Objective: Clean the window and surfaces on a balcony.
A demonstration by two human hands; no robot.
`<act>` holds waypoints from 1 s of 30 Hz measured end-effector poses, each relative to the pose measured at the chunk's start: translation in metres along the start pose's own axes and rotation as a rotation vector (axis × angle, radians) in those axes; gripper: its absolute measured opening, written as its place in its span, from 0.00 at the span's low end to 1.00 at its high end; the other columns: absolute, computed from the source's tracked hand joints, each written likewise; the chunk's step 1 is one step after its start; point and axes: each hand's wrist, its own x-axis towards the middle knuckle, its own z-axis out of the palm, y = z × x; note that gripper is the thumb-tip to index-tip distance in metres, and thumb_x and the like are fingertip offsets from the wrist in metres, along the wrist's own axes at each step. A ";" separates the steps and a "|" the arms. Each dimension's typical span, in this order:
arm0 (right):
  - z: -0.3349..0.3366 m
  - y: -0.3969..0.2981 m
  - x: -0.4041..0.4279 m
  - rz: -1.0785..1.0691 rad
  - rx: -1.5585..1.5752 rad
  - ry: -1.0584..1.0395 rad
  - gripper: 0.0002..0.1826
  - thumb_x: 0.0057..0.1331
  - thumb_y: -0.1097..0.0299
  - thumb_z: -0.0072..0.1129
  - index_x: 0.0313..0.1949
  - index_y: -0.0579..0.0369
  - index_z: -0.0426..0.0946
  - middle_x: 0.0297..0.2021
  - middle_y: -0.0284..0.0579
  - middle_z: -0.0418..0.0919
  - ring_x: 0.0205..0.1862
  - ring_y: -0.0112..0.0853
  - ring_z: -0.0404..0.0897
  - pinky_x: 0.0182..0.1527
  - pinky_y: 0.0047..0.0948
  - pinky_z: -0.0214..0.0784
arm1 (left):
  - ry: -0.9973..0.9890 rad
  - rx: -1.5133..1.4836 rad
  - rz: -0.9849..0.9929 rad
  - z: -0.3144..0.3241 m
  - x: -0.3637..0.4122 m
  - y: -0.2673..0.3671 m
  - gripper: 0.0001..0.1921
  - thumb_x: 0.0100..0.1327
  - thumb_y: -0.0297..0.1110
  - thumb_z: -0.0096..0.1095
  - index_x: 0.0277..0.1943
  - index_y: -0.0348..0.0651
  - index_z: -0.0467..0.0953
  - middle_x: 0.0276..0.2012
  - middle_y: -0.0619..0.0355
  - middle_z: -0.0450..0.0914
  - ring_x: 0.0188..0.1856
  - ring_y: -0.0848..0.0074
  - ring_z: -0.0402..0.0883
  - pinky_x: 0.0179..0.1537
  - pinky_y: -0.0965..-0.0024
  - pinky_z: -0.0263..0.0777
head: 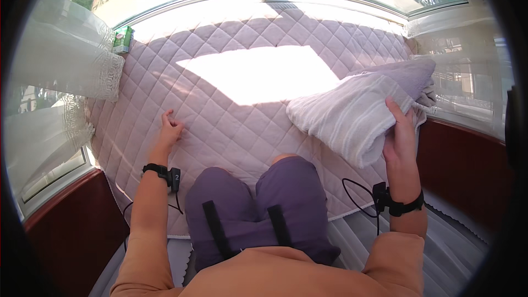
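In my right hand [400, 136] is a folded striped towel or blanket [350, 111], pale grey with lighter bands. My thumb lies over its upper fold, and the other fingers are hidden beneath the cloth. Behind it rests a bunched mauve cloth [412, 72]; whether the two are one piece I cannot tell. My left hand [171, 128] is over the quilted pale-pink mat [231, 136], fingers loosely curled with the thumb apart, holding nothing. Whether it touches the mat is unclear.
A green box [122, 40] stands at the mat's far left corner beside a sheer lace-edged curtain [90, 62]. Another sheer curtain [458, 66] hangs at right. Windows line the far edge. Dark red panels [462, 156] flank both sides. Cables [359, 185] hang from my wrist straps.
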 end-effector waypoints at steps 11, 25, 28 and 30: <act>0.006 -0.084 0.173 0.063 -0.472 -0.321 0.25 0.62 0.58 0.58 0.51 0.67 0.69 0.36 0.46 0.79 0.33 0.29 0.80 0.35 0.24 0.73 | 0.188 0.644 0.471 0.018 -0.001 -0.049 0.46 0.39 0.40 0.76 0.63 0.57 0.57 0.48 0.47 0.62 0.54 0.56 0.60 0.60 0.57 0.52; -0.088 0.150 0.212 -0.594 -1.424 -0.295 0.17 0.61 0.70 0.52 0.50 0.55 0.67 0.48 0.52 0.69 0.53 0.43 0.69 0.52 0.37 0.62 | 0.243 0.695 0.343 0.012 -0.013 -0.041 0.45 0.40 0.39 0.78 0.62 0.62 0.57 0.52 0.49 0.60 0.57 0.55 0.58 0.61 0.54 0.51; -0.094 0.254 0.135 -0.514 -1.610 -0.354 0.28 0.63 0.68 0.47 0.63 0.50 0.55 0.62 0.55 0.56 0.63 0.52 0.56 0.61 0.52 0.51 | 0.245 0.682 0.322 0.048 -0.009 -0.028 0.45 0.40 0.42 0.78 0.61 0.65 0.57 0.50 0.51 0.59 0.56 0.55 0.58 0.60 0.55 0.52; -0.068 0.297 0.085 -0.481 -1.760 -0.233 0.32 0.64 0.67 0.45 0.67 0.47 0.50 0.66 0.54 0.50 0.67 0.55 0.50 0.63 0.58 0.45 | 0.241 0.696 0.284 0.051 -0.009 -0.026 0.45 0.40 0.47 0.77 0.62 0.66 0.57 0.51 0.54 0.59 0.57 0.57 0.58 0.59 0.52 0.52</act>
